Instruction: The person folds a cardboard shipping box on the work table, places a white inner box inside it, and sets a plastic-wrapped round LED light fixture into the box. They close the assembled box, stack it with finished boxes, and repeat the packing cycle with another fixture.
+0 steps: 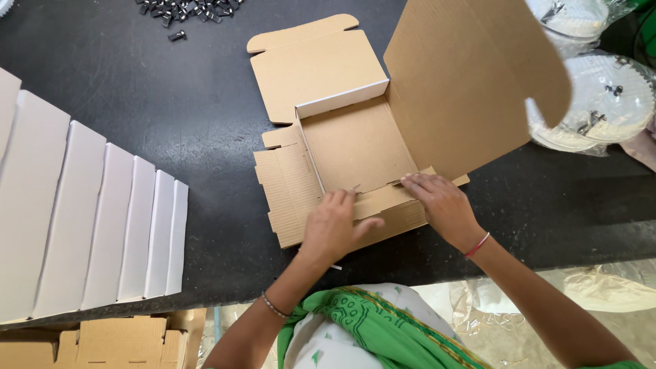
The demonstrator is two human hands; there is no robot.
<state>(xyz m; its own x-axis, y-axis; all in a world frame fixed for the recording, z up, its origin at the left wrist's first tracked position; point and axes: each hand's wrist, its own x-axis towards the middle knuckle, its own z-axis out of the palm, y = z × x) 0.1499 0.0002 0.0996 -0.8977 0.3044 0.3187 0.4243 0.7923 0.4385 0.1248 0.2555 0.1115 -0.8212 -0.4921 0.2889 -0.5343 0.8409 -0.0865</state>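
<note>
The left hand (333, 225) and right hand (441, 203) both press flat, fingers spread and gripping nothing, on the near folded flap of the half-formed brown cardboard box (355, 147) lying mid dark worktop (191, 123), white folded boxes (89, 212) stacked left, black screws (188, 10) beyond.
</note>
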